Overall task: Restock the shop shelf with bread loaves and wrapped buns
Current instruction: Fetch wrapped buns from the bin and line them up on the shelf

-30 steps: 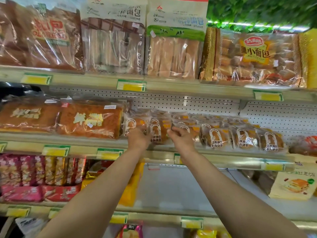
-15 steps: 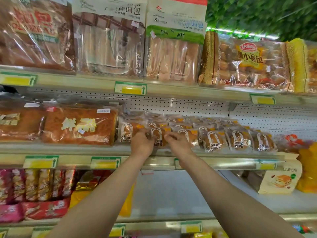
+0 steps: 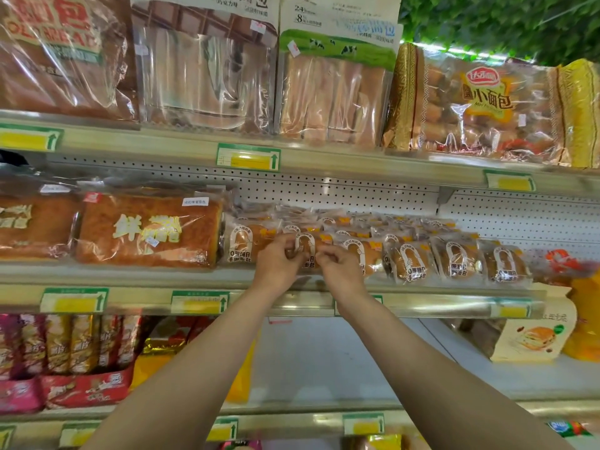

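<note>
Both my hands are on one wrapped bun (image 3: 305, 246) at the front edge of the middle shelf (image 3: 136, 277). Left hand (image 3: 277, 263) fingers curled, pinching its wrapper; right hand (image 3: 341, 267) likewise. Bun sits in the bun row, right of the loaf (image 3: 146, 230).

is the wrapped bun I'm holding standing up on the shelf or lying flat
Standing on edge. The wrapped bun faces outward with its printed front showing, pinched by the left hand and right hand, in line with its neighbours.
</note>
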A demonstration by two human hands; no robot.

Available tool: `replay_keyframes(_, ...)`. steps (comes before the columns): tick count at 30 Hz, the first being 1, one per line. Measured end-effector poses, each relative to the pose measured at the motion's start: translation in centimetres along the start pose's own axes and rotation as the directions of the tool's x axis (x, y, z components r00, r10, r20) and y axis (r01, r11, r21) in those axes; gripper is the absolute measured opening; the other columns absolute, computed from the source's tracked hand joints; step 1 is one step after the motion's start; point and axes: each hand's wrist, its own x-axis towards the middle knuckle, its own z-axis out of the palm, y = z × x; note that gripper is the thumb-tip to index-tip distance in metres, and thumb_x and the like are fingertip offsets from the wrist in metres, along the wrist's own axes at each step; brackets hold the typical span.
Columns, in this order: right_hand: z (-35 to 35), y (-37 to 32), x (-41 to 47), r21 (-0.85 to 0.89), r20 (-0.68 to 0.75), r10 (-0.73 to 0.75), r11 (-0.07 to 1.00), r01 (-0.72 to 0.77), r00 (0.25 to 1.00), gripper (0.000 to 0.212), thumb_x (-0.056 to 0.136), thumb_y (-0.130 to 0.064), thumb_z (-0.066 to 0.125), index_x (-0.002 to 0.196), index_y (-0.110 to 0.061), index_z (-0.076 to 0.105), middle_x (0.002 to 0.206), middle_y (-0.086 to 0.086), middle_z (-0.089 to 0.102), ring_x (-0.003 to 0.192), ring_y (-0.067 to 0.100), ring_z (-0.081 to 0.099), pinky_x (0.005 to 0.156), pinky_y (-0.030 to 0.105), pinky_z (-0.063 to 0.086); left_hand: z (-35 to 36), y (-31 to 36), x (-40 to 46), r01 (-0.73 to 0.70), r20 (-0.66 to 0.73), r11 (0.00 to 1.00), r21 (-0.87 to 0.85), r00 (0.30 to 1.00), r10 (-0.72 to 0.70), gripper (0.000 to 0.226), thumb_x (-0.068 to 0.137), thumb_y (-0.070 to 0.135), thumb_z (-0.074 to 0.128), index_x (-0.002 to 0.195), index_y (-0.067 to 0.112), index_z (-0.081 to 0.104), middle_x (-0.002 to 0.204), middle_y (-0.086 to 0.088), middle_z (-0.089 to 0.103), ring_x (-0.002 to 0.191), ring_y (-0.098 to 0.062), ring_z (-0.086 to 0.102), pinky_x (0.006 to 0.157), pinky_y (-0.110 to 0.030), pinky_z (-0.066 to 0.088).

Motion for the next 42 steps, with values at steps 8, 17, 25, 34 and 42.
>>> replay_keyframes(8,0.5,0.5,0.1,-0.043,0.008,-0.016,0.999,0.016,1.0,0.021,0.097,-0.01,0.06,0.116,-0.011,0.07,0.112,0.0,0.067,0.109,0.018,0.062,0.1,0.031,0.049,-0.9,-0.7,0.5,0.07,-0.083,0.998,0.005,0.994,-0.07,0.04,0.09,0.018,0.074,0.128,0.013,0.061,0.12,-0.003,0.065,0.097,-0.011,0.056,0.084,-0.022,0.042)
replay_keyframes(17,0.6,0.2,-0.1,0.141,-0.007,0.015,0.99,-0.014,1.0,0.026,0.098,-0.007,0.056,0.104,-0.029,0.067,0.12,0.0,0.066,0.115,0.021,0.061,0.106,0.045,0.05,-3.5,-1.5,0.3,0.13,-0.273,0.989,-0.064,0.951,-0.143,0.035,0.092,0.02,0.073,0.124,0.013,0.061,0.122,-0.002,0.063,0.096,-0.011,0.054,0.083,-0.024,0.04)
replay_keyframes(25,3.7,-0.4,-0.3,0.163,0.219,0.038,0.984,-0.075,0.975,0.039,0.096,0.003,0.054,0.129,-0.015,0.063,0.123,0.002,0.065,0.12,0.018,0.059,0.111,0.038,0.045,-5.5,-2.7,0.0,0.206,-0.351,0.979,0.002,0.916,-0.192,0.045,0.091,0.027,0.073,0.131,0.015,0.057,0.134,-0.009,0.049,0.127,-0.03,0.05,0.108,-0.042,0.043)
replay_keyframes(34,5.9,-1.4,0.1,0.037,0.337,0.061,0.996,-0.078,0.94,0.043,0.099,-0.007,0.056,0.14,-0.014,0.054,0.132,-0.002,0.058,0.12,0.017,0.053,0.089,0.028,0.047,-6.0,-2.7,0.4,0.225,-0.305,0.974,0.041,0.931,-0.202,0.052,0.093,0.03,0.071,0.138,0.015,0.05,0.135,-0.01,0.058,0.127,-0.03,0.054,0.103,-0.042,0.044)
replay_keyframes(42,6.7,-1.4,0.3,-0.007,0.345,0.091,0.996,-0.094,0.934,0.051,0.097,-0.01,0.059,0.146,-0.019,0.049,0.145,0.002,0.053,0.126,0.02,0.052,0.09,0.028,0.044,-6.1,-2.9,0.7,0.212,-0.302,0.975,0.061,0.935,-0.184,0.053,0.093,0.028,0.071,0.14,0.016,0.05,0.133,-0.009,0.061,0.126,-0.029,0.055,0.101,-0.039,0.044)
